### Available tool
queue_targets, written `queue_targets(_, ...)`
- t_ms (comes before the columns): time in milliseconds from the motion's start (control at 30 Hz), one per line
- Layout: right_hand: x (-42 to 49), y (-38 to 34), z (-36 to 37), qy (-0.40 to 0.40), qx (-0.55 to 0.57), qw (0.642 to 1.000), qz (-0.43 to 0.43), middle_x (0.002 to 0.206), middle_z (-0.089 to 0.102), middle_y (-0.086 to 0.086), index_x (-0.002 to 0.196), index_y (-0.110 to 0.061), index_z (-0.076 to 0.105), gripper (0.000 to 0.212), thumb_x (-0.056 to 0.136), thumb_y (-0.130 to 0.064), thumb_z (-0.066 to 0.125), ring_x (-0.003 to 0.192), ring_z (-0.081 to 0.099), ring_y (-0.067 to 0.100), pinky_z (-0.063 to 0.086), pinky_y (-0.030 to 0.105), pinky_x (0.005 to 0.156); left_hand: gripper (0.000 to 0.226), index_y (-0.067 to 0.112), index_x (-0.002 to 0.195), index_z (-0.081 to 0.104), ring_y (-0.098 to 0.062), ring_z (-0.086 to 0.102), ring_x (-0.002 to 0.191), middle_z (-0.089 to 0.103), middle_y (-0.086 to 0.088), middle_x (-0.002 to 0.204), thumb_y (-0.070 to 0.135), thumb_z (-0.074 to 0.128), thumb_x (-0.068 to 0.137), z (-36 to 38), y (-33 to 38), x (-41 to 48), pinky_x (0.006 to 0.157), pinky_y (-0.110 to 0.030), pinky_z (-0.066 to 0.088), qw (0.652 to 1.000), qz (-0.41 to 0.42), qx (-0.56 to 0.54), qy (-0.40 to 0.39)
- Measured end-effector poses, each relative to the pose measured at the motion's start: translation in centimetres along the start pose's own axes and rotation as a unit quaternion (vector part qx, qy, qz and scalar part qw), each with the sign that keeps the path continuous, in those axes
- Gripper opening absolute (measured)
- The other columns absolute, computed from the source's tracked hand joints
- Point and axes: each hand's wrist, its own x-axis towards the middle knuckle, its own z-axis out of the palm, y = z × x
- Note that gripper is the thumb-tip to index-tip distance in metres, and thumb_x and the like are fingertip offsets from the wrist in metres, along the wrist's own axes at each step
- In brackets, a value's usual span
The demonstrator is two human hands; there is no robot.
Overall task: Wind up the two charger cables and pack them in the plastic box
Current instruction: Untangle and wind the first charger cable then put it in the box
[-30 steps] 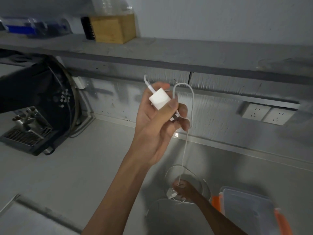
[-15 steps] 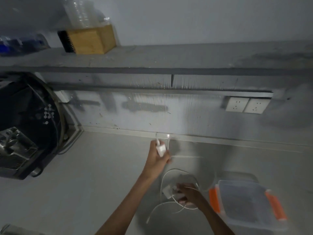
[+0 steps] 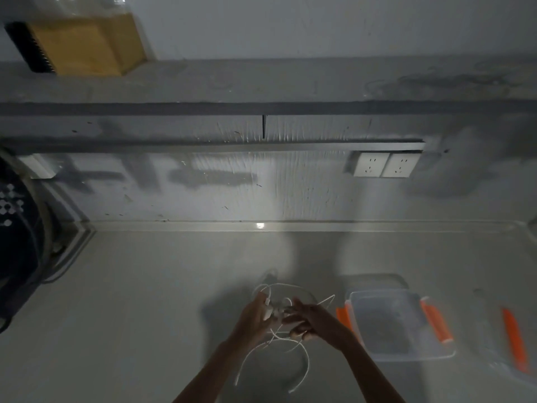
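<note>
White charger cables (image 3: 276, 346) lie in loose tangled loops on the grey counter, low in the middle of the view. My left hand (image 3: 252, 319) is closed around a white charger plug (image 3: 266, 312) with cable trailing from it. My right hand (image 3: 308, 319) meets it from the right, its fingers pinching cable and a second white plug that is mostly hidden under them. The clear plastic box (image 3: 401, 325) with orange clips stands open just right of my hands. Its lid (image 3: 514, 341), also with an orange clip, lies further right at the frame's edge.
A black coffee machine (image 3: 17, 234) stands at the left edge. Two white wall sockets (image 3: 385, 164) sit on the back wall. A wooden box (image 3: 84, 45) rests on the shelf above. The scene is dim.
My left hand came down from face height to the counter with the white plug. It now meets my right hand over the tangled cables. The view has tilted down and left.
</note>
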Motion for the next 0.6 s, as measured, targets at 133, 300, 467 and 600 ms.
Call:
queue_targets(133,0.2,0.5,-1.2,0.013,-0.083,0.995,-0.058,0.073,0.073,-0.008,0.112,-0.02,0.071,0.022,0.093,-0.023,0.06,0.06,0.064,0.003,0.048,0.017,0.056,0.022,0.017,0.084,0.051,-0.002,0.042,0.059,0.054,0.008,0.068,0.025,0.07,0.075,-1.1,-0.2,1.4,0.056,-0.029,0.042,0.999,-0.01,-0.011,-0.036)
queue_targets(300,1.4,1.2,-1.1,0.073,-0.185,0.976,-0.089,0.097,0.071,-0.016,0.11,-0.026,0.07,0.03,0.082,-0.017,0.073,0.074,0.065,-0.012,0.049,0.01,0.066,0.023,0.012,0.085,0.053,-0.009,0.046,0.058,0.056,0.004,0.068,0.028,0.06,0.069,-1.8,-0.3,3.7,0.053,-0.024,0.039,0.999,-0.015,-0.042,0.006)
queue_targets(467,2.2,1.8,-0.7,0.17,-0.306,0.924,-0.153,0.095,0.067,-0.008,0.102,-0.037,0.072,0.018,0.088,-0.027,0.066,0.078,0.067,0.004,0.057,0.023,0.069,0.015,0.021,0.068,0.038,-0.025,0.052,0.065,0.05,0.006,0.067,0.01,0.047,0.073,-0.4,-1.3,5.3,0.06,-0.032,0.039,0.997,-0.011,0.068,0.024)
queue_targets(600,1.5,1.1,-1.1,0.241,-0.256,0.906,-0.235,0.084,0.069,-0.01,0.09,-0.036,0.075,0.025,0.08,-0.013,0.074,0.074,0.069,0.005,0.058,0.03,0.069,0.037,0.031,0.066,0.035,-0.032,0.062,0.082,0.057,0.005,0.077,0.008,0.064,0.069,-0.4,-2.9,6.2,0.064,-0.028,0.038,0.993,-0.075,0.09,0.004)
